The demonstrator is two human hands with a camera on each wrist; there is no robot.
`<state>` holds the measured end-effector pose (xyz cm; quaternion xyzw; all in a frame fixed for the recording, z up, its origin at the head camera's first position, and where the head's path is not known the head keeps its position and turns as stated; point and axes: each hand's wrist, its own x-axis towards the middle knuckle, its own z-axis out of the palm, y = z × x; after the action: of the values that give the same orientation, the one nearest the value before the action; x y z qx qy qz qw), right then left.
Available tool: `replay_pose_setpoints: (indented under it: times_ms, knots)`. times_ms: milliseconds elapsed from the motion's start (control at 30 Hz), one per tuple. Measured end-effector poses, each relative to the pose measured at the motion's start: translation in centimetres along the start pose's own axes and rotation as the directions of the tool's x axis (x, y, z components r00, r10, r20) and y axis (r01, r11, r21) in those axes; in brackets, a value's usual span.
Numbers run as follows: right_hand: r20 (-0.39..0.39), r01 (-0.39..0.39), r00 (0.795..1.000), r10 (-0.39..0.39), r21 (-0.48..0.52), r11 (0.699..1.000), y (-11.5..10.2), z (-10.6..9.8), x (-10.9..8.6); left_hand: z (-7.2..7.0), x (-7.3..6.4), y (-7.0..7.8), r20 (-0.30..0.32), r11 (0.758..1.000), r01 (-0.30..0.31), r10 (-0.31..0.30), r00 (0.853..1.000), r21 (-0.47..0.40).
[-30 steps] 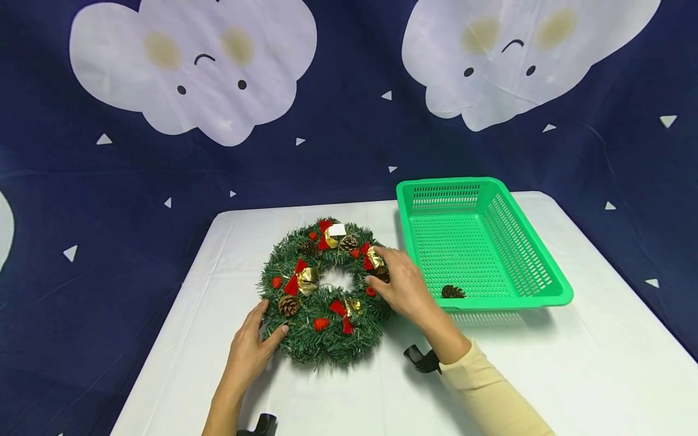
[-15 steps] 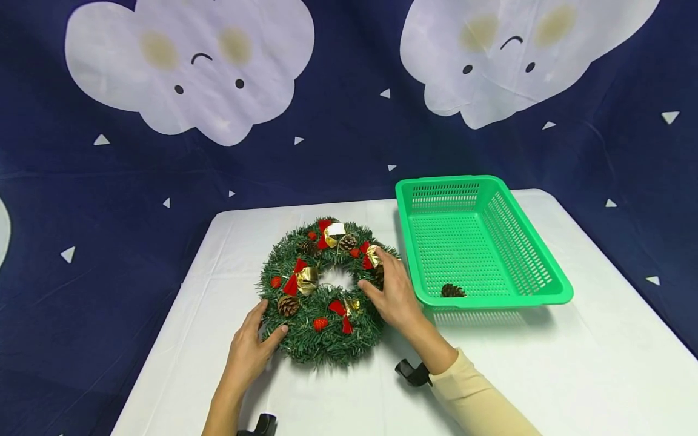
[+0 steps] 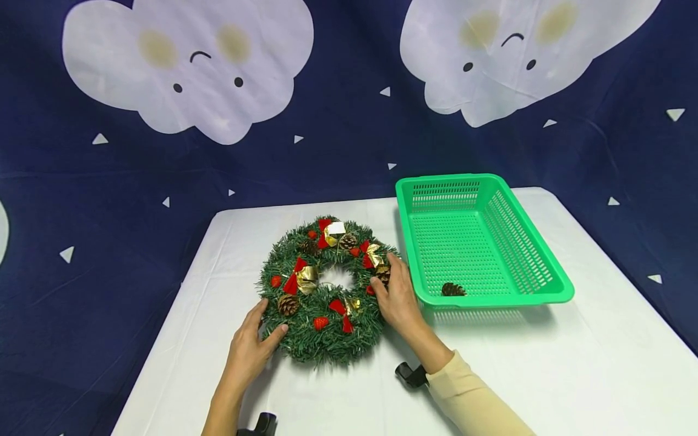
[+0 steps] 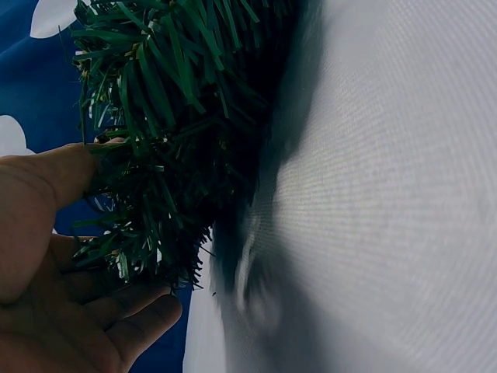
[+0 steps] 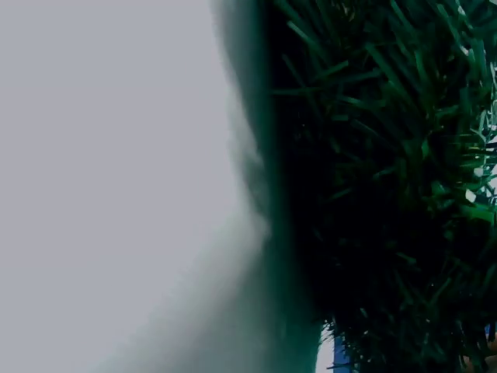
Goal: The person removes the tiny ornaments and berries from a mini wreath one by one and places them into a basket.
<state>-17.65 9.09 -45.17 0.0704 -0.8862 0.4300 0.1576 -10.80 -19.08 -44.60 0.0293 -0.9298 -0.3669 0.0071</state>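
A green Christmas wreath (image 3: 305, 345) lies flat on the white table, decorated with red and gold bows, red berries and pine cones. At its lower left edge my left hand (image 3: 248, 351) holds it, thumb on top and the other fingers at the outer side. In the left wrist view this hand's thumb (image 4: 74, 171) touches the green needles. On the opposite side, my right hand (image 3: 400, 300) grips the wreath's right edge, its thumb and index finger on either side of a pine cone (image 3: 383, 274). The wreath hides some right fingertips. Needles fill much of the right wrist view.
A green plastic basket (image 3: 491, 301) stands at the back right, close to the wreath. One loose pine cone (image 3: 453, 289) lies inside near its front wall. A dark blue cloth (image 3: 349, 163) with white clouds hangs behind the table (image 3: 545, 375).
My right hand has slid from the bow on the upper right of the wreath down and outward to its right edge, uncovering the bow and a pine cone. The left hand stays put.
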Motion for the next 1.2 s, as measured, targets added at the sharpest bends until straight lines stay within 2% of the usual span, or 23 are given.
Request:
replay_pose_setpoints:
  times_ms: [233, 567, 767, 1000, 1200]
  knots:
    - [0.037, -0.137, 0.990, 0.135, 0.066, 0.988, 0.18, 0.01, -0.01, -0.06, -0.01, 0.06, 0.007, 1.000, 0.004, -0.004, 1.000, -0.004]
    - [0.052, -0.216, 0.976, 0.210, 0.150, 0.965, 0.55, 0.04, -0.30, -0.10, -0.05, 0.08, 0.008, 1.000, 0.005, -0.005, 1.000, -0.009]
    - [0.039, -0.222, 0.975, 0.218, 0.153, 0.963, 0.81, 0.23, -0.46, -0.08, -0.07, 0.04, 0.005, 1.000, 0.007, -0.007, 1.000, -0.007]
    - [0.062, -0.237, 0.971, 0.230, 0.147, 0.960, 0.90, 0.30, -0.49, -0.05, -0.13, 0.03, -0.007, 1.000, -0.005, 0.005, 1.000, -0.006]
    - [0.043, -0.188, 0.982, 0.184, 0.108, 0.976, 0.58, 0.26, -0.49, -0.10, -0.18, 0.09, -0.006, 1.000, -0.004, 0.004, 1.000, -0.010]
